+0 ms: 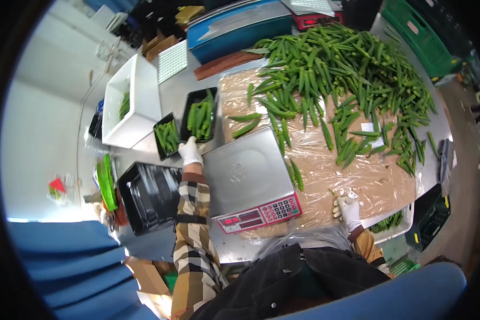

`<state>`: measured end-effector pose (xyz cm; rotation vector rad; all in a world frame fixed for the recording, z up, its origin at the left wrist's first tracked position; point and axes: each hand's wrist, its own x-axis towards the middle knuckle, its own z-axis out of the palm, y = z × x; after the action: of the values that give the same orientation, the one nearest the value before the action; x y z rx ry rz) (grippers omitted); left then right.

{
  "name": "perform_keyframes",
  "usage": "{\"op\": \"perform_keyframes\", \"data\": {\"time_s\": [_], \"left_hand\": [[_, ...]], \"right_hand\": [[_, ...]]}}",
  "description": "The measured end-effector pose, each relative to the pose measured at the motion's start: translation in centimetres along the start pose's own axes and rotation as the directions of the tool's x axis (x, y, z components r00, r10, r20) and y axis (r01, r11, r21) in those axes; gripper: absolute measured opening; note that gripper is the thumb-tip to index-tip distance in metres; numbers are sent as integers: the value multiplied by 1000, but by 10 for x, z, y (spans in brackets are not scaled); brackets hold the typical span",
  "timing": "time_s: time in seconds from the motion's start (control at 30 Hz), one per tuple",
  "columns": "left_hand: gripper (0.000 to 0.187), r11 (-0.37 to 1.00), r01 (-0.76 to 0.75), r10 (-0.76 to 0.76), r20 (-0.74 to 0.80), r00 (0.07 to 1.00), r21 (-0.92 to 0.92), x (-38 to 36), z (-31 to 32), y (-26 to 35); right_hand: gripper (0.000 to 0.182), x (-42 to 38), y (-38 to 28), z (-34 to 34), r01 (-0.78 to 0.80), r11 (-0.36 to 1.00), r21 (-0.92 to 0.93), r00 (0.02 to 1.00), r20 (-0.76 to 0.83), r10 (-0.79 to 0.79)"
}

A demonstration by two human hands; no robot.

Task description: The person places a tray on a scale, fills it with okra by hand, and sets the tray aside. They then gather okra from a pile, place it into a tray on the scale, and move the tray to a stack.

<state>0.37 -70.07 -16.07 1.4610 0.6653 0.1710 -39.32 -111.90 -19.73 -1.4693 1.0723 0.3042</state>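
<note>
My left hand (190, 152), in a white glove, is closed on the near edge of a black tray (214, 128). Green okra pods (200, 118) lie lengthwise in that tray. Just left of it is a smaller black tray (160, 149) holding more okra. A scale (242, 170) with a bare steel plate and red keypad sits right of my left wrist. Also gloved, my right hand (348, 209) rests low over the plastic-covered cardboard (314, 186), fingers loosely curled and apart. Close to its fingertips is a small green piece (332, 192).
A large okra heap (346, 69) covers the back right. Stacked empty black trays (144, 197) stand left of my forearm, below a white bin (138, 106). A blue box (240, 32) is at the back. Green crates (416, 32) and a white okra container (394, 226) flank the right side.
</note>
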Motion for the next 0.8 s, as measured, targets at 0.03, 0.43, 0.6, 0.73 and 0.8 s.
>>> {"op": "perform_keyframes", "data": {"time_s": [0.03, 0.43, 0.6, 0.73, 0.8], "left_hand": [[26, 999, 18, -19, -25, 1000, -32, 30, 5, -10], [56, 985, -143, 101, 360, 927, 92, -52, 1, 27], [45, 149, -717, 839, 298, 456, 681, -185, -73, 104], [37, -226, -393, 838, 383, 388, 892, -182, -173, 113], [37, -4, -339, 709, 242, 662, 941, -177, -190, 107]], "right_hand": [[22, 2, 4, -1, -10, 1000, 7, 1000, 6, 9], [38, 15, -91, 110, 582, 528, -618, 786, 262, -560], [40, 33, -99, 112, 485, 626, -611, 871, 274, -407], [43, 29, -89, 110, 506, 652, -565, 857, 243, -455], [43, 32, -82, 112, 521, 612, -595, 841, 232, -489]]}}
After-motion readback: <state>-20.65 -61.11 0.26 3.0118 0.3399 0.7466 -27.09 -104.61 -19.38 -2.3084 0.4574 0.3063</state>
